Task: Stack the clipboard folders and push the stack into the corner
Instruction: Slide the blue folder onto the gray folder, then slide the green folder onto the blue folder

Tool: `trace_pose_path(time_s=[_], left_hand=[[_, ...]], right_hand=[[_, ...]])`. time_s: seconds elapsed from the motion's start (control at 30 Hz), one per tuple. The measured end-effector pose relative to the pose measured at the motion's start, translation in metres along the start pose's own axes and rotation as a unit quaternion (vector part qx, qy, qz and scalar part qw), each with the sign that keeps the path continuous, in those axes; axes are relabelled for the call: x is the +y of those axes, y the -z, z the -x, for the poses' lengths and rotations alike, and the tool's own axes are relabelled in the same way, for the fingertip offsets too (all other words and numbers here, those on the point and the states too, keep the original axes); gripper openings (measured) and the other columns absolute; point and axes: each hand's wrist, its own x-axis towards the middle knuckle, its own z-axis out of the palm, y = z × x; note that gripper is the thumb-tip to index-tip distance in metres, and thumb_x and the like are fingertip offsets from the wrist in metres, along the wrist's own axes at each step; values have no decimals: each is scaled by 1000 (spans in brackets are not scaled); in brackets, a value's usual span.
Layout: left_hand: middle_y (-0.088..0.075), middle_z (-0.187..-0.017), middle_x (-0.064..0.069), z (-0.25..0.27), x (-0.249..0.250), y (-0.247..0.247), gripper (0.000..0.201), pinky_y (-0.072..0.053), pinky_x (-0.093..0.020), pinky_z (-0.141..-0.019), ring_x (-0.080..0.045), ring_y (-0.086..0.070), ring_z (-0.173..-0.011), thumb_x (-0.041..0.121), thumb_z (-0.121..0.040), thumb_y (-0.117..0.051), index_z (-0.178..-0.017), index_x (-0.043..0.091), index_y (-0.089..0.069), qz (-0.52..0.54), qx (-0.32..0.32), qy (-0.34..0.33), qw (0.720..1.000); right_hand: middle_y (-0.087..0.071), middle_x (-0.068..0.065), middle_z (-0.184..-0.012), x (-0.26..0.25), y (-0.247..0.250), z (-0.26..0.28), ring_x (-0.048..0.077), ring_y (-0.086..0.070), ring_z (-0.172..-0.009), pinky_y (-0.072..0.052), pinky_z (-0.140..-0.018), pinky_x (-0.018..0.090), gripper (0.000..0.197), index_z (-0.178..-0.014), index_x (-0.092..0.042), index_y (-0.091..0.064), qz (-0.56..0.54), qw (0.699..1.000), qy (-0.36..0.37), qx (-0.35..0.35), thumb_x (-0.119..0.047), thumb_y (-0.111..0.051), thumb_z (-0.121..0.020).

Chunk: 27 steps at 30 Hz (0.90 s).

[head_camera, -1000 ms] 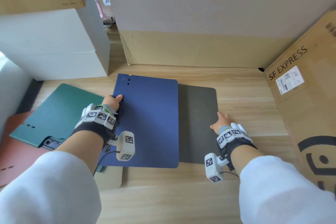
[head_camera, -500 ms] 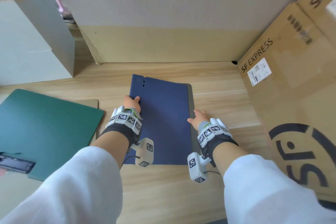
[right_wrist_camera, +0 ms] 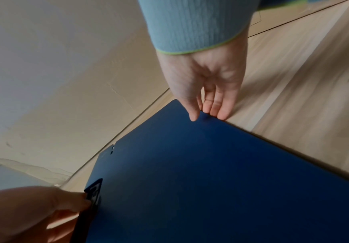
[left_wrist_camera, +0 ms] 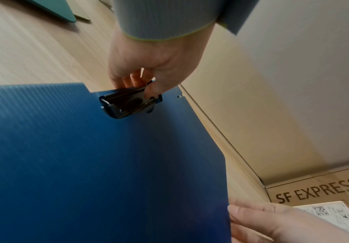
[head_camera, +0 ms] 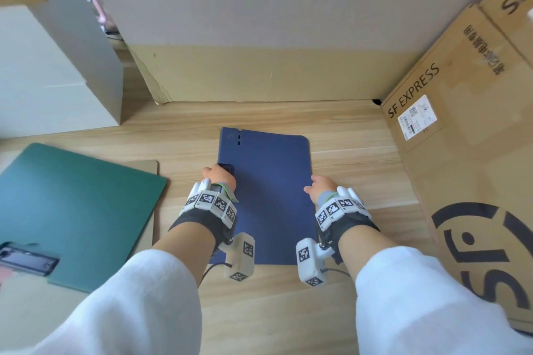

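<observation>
While I hold the flat navy-blue plastic clipboard folder (head_camera: 268, 196) on the pale wooden floor (head_camera: 360, 153), a dark green clipboard folder (head_camera: 72, 210) lies well apart on my left. A brown cardboard box (head_camera: 461, 153) printed "SF EXPRESS", with a white shipping label, walls my right. A beige board (head_camera: 259, 78) stands ahead. The blue folder's long axis runs away from me toward that board. My left hand (left_wrist_camera: 146, 65) pinches its black metal clip (left_wrist_camera: 128, 102) at the left edge. My right hand (right_wrist_camera: 206, 85) pinches the right edge, thumb on top.
</observation>
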Motion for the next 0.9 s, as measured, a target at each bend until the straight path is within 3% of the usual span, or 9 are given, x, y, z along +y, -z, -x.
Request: trace_pose_path(time_s=[0.13, 0.33, 0.43, 0.5, 0.63, 0.77, 0.9], left_hand=[[-36, -143, -19, -4, -6, 3, 46, -36, -41, -107, -38, -46, -128, 2, -94, -39, -139, 3, -39, 4, -7, -13, 1000], [-41, -141, -18, 0, -7, 4, 44, -38, -39, -107, -35, -46, -129, 4, -93, -43, -137, 4, -40, -32, -16, -25, 999], [-51, -136, -17, 0, -9, 4, 38, -41, -36, -106, -31, -46, -129, 4, -94, -41, -131, 0, -45, -64, -16, -40, 997], [-56, -132, -16, 2, -10, 5, 35, -44, -35, -101, -31, -50, -125, 4, -92, -42, -126, -1, -50, -81, -22, -46, 995], [-63, -120, -15, 8, -12, 7, 33, -50, -33, -80, -30, -63, -110, 2, -82, -52, -114, 2, -58, -98, -41, -75, 992], [-56, -132, -19, 7, -15, 8, 37, -46, -39, -96, -36, -57, -117, 7, -93, -40, -128, 1, -51, -8, -29, -46, 998], [-61, -128, -20, 10, -25, 8, 43, -48, -39, -96, -36, -60, -115, 8, -93, -38, -135, 5, -48, 51, -33, -59, 996]], right_hand=[[-47, 14, -144, 1, 5, 0, 29, -45, -132, -37, -104, 29, 50, -142, -11, -39, -2, 999, 46, 20, -13, -47, -93], [-40, 12, -148, -1, 4, -1, 28, -43, -133, -34, -106, 29, 52, -146, -15, -32, 6, 999, 49, 13, -11, -43, -95], [-37, 13, -148, -5, 4, -2, 28, -49, -119, -38, -104, 32, 47, -144, -9, -36, 0, 999, 30, 17, -10, -39, -97], [-41, 13, -146, -5, 5, -3, 30, -49, -124, -39, -102, 31, 45, -141, -7, -39, -2, 999, 31, 22, -10, -40, -96], [-32, 9, -153, -8, 7, 0, 30, -42, -134, -38, -108, 34, 52, -147, -14, -30, 4, 1000, 6, 6, -17, -41, -96], [-29, 9, -154, -10, 4, 7, 33, -41, -134, -40, -106, 41, 59, -150, -23, -21, 36, 999, -5, 0, -25, -44, -96], [-24, 13, -153, -11, 0, 11, 34, -38, -135, -39, -106, 42, 64, -150, -26, -15, 64, 998, -11, 0, -27, -46, -94]])
